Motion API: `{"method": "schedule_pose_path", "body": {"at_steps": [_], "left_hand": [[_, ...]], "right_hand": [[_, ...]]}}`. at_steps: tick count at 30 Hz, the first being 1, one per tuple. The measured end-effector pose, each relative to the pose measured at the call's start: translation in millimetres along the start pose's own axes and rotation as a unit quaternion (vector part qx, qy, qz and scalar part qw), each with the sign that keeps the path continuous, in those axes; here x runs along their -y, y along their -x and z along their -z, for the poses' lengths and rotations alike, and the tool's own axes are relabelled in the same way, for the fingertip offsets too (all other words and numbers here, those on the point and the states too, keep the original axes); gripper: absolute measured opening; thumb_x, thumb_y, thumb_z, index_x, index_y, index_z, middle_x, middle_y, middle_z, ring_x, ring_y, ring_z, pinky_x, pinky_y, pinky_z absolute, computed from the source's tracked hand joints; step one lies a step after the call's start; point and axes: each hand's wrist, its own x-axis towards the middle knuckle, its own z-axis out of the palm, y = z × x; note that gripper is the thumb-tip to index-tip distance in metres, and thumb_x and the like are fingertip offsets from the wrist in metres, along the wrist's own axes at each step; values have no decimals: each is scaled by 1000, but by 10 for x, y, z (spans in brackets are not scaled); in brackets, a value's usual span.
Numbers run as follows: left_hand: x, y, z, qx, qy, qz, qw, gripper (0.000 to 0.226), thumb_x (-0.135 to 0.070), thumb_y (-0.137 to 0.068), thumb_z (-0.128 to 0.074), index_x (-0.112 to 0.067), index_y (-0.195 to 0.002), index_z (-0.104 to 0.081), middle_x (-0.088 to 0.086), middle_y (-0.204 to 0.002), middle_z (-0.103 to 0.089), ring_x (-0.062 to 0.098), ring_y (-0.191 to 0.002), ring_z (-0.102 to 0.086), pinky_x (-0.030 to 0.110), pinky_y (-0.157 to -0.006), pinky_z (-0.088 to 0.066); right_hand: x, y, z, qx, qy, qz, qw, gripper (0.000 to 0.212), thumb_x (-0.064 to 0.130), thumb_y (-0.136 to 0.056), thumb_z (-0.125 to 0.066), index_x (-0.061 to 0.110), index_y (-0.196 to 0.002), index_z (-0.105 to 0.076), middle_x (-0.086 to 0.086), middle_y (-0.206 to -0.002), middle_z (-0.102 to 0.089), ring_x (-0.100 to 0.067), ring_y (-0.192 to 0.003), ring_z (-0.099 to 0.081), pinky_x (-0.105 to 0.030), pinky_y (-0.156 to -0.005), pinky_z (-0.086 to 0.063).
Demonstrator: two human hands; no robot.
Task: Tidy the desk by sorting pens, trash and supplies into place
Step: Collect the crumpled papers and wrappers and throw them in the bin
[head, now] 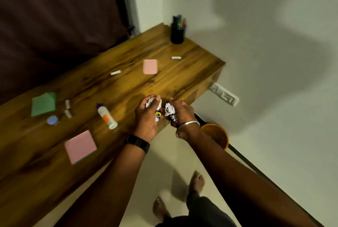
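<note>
The left hand (147, 117) has its fingers curled round a crumpled paper (153, 102), white with dark and yellow print, which bulges out between thumb and fingers. Just beside it the right hand (182, 112) grips a second crumpled paper (169, 110) the same way, and the two wads are close together. Both hands are over the near edge of the wooden surface (128, 87), toward its right end. Below the right wrist an orange bin (218, 135) stands on the floor. Left of the left hand a glue bottle (107, 117) lies on the surface, then a pink notepad (80, 146), a green paper (43, 104) and a blue round thing (52, 120). Farther off lie another pink pad (150, 66) and small white sticks (115, 72); a black pen cup (177, 33) stands at the far corner
</note>
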Motion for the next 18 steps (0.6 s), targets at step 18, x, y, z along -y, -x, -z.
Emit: {"method": "schedule_pose_path", "body": {"at_steps": [18], "left_hand": [[2016, -871, -1816, 91, -21, 276, 957, 6, -12, -96, -72, -9, -93, -67, 21, -105, -68, 36, -88, -72, 40, -67, -63]], "right_hand": [[264, -1424, 2589, -155, -276, -123, 941, 22, 33, -80, -62, 19, -65, -54, 1, -61, -53, -12, -46, -41, -14, -32, -24]]}}
